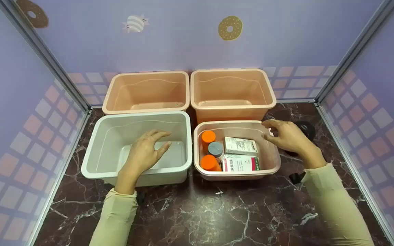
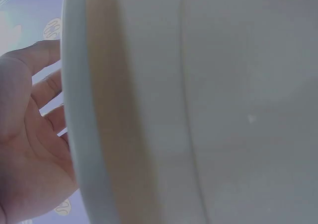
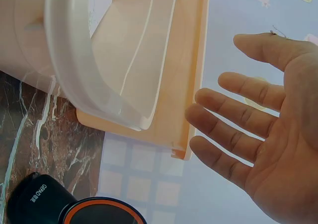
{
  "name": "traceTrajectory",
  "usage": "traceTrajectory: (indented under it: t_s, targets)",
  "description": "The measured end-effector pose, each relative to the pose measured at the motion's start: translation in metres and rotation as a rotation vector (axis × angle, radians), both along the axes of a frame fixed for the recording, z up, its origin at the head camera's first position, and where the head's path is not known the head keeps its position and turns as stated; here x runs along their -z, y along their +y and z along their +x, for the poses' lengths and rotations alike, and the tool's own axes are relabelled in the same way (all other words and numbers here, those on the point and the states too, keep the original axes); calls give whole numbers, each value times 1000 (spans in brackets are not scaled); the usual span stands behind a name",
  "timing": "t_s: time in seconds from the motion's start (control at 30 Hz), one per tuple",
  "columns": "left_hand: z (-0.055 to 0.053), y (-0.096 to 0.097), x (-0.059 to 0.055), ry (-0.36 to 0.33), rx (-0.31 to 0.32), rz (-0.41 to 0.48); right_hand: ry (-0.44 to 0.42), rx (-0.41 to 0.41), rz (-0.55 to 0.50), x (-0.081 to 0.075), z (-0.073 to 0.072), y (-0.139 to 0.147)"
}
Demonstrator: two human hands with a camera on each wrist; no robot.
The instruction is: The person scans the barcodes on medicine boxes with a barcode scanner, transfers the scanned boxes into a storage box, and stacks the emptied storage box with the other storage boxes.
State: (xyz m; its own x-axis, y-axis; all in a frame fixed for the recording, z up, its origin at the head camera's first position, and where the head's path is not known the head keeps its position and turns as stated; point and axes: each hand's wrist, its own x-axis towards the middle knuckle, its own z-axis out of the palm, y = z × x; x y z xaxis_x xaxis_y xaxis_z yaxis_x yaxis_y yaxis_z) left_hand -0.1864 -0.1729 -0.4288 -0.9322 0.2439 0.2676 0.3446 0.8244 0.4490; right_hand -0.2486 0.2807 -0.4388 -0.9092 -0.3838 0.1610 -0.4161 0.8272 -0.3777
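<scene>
My left hand [image 1: 145, 152] hovers over the pale grey-green bin [image 1: 187, 136], fingers relaxed and nothing in them. In the left wrist view this hand [image 2: 37, 124] shows its palm beyond the bin's rim. My right hand [image 1: 287, 136] is at the right rim of the pink bin [image 1: 238, 173], its fingers loosely bent and holding nothing; the right wrist view shows them spread. Inside the pink bin, two bottles with orange caps [image 1: 208, 136] and a grey-capped bottle [image 1: 215, 149] stand at the left. Beside them lie a white carton [image 1: 240, 146] and a white-and-magenta medicine box [image 1: 238, 165].
Two peach bins, one back left [image 1: 145, 111] and one back right [image 1: 233, 107], stand against the patterned rear wall [image 1: 183, 37]. A black object with an orange ring [image 3: 104, 201] sits right of the pink bin. Side walls enclose the dark marbled surface [image 1: 214, 218].
</scene>
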Motion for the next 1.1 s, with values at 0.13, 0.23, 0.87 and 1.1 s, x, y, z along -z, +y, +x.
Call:
traceTrajectory:
  t_s: [0.13, 0.23, 0.87, 1.1]
  targets:
    - [0, 3, 0, 20, 8, 15, -24, -10, -33, 0, 1, -1]
    - [-1, 6, 0, 26, 16, 24, -22, -20, -47, 1, 2, -2]
    - [5, 23, 11, 51, 65, 27, -95, -92, -102, 7, 2, -7]
    - [8, 28, 14, 74, 80, 41, -115, -95, -122, 10, 3, -11]
